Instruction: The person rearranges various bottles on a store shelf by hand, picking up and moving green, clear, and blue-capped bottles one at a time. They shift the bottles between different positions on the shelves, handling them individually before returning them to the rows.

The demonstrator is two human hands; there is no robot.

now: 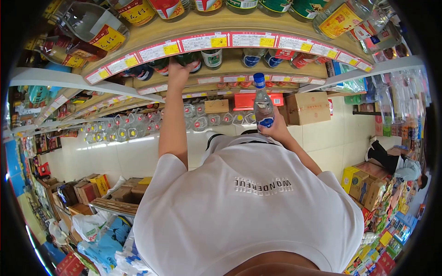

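Observation:
My right hand (276, 127) is closed round the lower part of a clear bottle (263, 103) with a blue cap and blue label, held upright in front of the shelves. My left hand (180, 72) reaches up under the price-label strip (184, 44) into the second shelf. Its thumb lies against the base of a dark green bottle (195, 64); the other fingers are mostly hidden by the shelf edge, so its grip is unclear. Beside that bottle stands a green bottle with a white label (212, 59).
Large bottles (136, 12) line the top shelf. Lower down are clear jugs (201, 123), a red box (258, 100) and a cardboard carton (307, 108). Cartons (363, 186) stand behind at right, near a person in black (383, 155). Bags (103, 241) lie at left.

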